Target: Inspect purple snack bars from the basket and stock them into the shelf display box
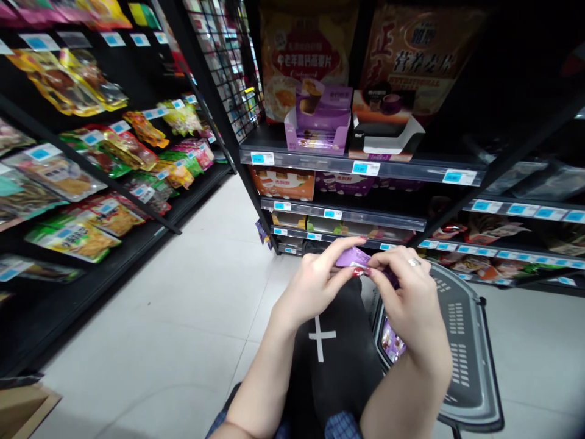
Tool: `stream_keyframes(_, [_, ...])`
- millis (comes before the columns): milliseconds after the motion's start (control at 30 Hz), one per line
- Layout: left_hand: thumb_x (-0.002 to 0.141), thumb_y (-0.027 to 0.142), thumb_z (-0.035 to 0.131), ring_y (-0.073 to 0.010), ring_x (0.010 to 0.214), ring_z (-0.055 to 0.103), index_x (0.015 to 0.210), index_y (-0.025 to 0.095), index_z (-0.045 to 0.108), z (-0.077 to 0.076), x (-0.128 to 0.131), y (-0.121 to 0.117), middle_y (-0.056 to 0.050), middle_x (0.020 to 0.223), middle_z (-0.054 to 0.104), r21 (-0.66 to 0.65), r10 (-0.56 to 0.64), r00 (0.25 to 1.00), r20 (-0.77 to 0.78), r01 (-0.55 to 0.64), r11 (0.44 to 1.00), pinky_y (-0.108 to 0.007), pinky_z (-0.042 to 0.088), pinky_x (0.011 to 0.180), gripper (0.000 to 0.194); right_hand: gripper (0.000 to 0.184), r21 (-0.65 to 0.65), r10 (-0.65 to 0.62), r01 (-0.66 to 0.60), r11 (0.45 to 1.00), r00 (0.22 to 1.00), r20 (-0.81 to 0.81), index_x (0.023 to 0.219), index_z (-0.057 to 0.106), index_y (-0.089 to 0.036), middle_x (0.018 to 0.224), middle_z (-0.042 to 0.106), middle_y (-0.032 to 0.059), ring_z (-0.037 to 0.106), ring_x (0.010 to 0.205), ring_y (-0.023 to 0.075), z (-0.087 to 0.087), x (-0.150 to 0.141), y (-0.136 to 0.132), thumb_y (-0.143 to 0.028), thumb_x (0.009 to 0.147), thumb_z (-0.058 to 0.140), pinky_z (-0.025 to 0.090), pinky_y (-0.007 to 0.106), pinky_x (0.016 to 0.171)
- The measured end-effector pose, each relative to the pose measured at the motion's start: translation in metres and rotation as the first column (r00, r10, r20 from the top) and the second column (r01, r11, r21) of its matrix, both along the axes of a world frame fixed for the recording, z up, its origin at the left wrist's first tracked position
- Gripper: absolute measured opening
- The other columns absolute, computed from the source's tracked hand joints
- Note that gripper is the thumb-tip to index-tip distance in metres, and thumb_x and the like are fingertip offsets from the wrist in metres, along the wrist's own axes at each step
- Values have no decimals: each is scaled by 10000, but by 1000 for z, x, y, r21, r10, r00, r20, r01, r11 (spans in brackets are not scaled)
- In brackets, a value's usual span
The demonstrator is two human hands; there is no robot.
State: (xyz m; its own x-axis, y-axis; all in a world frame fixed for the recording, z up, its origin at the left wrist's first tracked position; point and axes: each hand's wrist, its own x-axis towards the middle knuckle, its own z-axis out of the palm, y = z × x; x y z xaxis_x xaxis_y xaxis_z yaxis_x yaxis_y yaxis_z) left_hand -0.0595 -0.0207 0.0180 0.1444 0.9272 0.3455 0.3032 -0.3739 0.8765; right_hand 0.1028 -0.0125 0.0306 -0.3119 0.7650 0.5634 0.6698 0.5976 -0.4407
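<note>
Both my hands are raised in front of me over my black-clad knee. My left hand (320,280) and my right hand (406,292) pinch a small purple packet (353,257) between their fingertips. The right hand wears a ring. Below the right hand a grey shopping basket (466,341) sits on the floor with another purple packet (392,342) inside. On the shelf ahead stands an opened purple display box (320,122) of the same kind of packets.
Dark store shelves (347,163) with blue price tags stand ahead and to the right. A long rack of bagged snacks (91,183) runs along the left. A pale tiled aisle (192,292) lies between them. A cardboard corner (22,408) shows at bottom left.
</note>
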Motion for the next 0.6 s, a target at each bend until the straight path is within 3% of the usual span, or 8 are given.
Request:
stream_keyframes(133, [868, 210, 561, -114, 704, 661, 1228, 250, 525, 1, 2, -1, -2, 961, 679, -118, 51, 997, 53, -44, 992, -223, 540, 697, 365, 114, 10, 12, -12, 1000, 999, -41, 864, 572, -210, 827, 624, -7, 533, 796, 161, -2, -1, 2, -103, 874, 533, 345, 357, 762])
stream_keyframes(233, [858, 213, 572, -144, 744, 677, 1235, 249, 503, -1, 6, -1, 6, 844, 661, -213, 40, 976, 214, 7, 977, -259, 561, 725, 385, 131, 0, 28, -28, 1000, 997, -68, 894, 596, -220, 831, 624, -4, 530, 798, 163, -3, -1, 3, -107, 875, 533, 350, 357, 758])
stream_keyframes(400, [832, 184, 593, -149, 792, 680, 1180, 233, 530, -6, 13, 2, 1, 864, 659, -266, 33, 896, 443, 96, 959, -316, 582, 791, 357, 208, -3, -5, 5, 1000, 999, -41, 967, 626, -247, 839, 598, -1, 522, 809, 170, -3, 0, 3, -95, 877, 516, 339, 366, 763])
stream_keyframes(600, [802, 150, 612, -149, 789, 680, 1051, 192, 581, -8, 18, 4, -6, 852, 668, -250, 32, 859, 511, 113, 962, -292, 588, 758, 255, 213, -9, -36, 36, 999, 998, -51, 914, 656, -241, 824, 566, 9, 484, 814, 182, 0, -1, 1, -91, 869, 512, 340, 364, 743])
